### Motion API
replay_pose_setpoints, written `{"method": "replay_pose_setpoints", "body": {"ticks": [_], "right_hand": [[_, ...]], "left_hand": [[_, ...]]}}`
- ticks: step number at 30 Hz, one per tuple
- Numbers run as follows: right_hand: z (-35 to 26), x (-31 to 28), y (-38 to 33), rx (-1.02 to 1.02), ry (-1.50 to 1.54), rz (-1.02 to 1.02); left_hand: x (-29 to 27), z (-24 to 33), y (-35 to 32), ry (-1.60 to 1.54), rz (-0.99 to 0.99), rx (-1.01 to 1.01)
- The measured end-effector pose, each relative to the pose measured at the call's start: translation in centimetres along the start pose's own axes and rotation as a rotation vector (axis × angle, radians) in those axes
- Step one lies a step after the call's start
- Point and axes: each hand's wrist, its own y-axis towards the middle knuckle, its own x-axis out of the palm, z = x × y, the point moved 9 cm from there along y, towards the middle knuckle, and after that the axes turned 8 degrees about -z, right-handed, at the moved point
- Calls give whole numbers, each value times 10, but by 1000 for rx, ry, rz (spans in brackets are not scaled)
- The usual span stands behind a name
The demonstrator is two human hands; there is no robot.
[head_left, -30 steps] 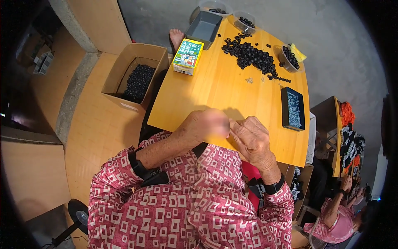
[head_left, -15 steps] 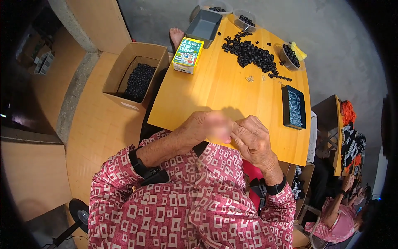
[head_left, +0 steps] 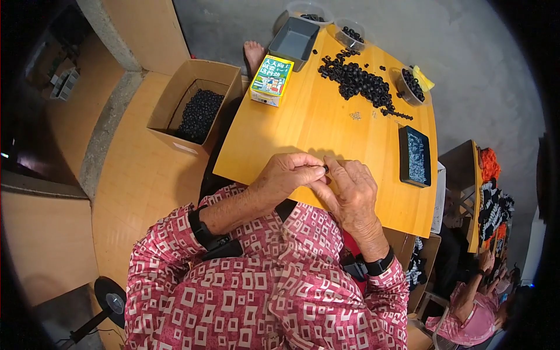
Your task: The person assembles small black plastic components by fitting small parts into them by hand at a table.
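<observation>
Over the near edge of the wooden table (head_left: 262,140), both hands meet in front of me. My left hand (head_left: 286,178) pinches a small round black part (head_left: 325,169) between thumb and fingertips. Against the other side of that part are the fingertips of my right hand (head_left: 351,189), closed in a pinch. Fingers cover much of the part, so its exact kind is hard to make out. Farther off lies a loose pile of black ring-shaped parts (head_left: 364,81). Right of my hands, a black tray (head_left: 403,153) holds many tiny pale pieces.
A yellow-green carton (head_left: 271,81) and a grey bin (head_left: 291,44) stand at the far left. Clear tubs (head_left: 350,35) of black parts sit along the far side. A cardboard box (head_left: 166,137) of black parts is left of the table. Another person (head_left: 466,315) sits at lower right.
My fingers have shifted so that the small black part now shows between the fingertips. The right hand has turned slightly, and the whole view has moved a little.
</observation>
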Motion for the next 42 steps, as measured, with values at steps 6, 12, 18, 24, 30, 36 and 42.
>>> {"method": "replay_pose_setpoints", "body": {"ticks": [6,12,18,24,30,36,42], "right_hand": [[-1,1,3,-23,-55,-39],[-4,3,9,-102,-73,-119],[-2,3,5,-154,-62,-113],[-11,0,3,-188,-138,-73],[-11,9,3,-182,-195,-104],[-12,3,5,-173,-175,-73],[6,3,4,-40,110,-19]], "left_hand": [[-2,0,-1,25,43,-20],[-3,0,-1,86,66,-17],[-1,16,-1,321,33,93],[4,21,-5,248,33,72],[-2,16,-3,338,63,79],[-2,18,-3,324,31,61],[-2,6,0,-10,62,8]]}}
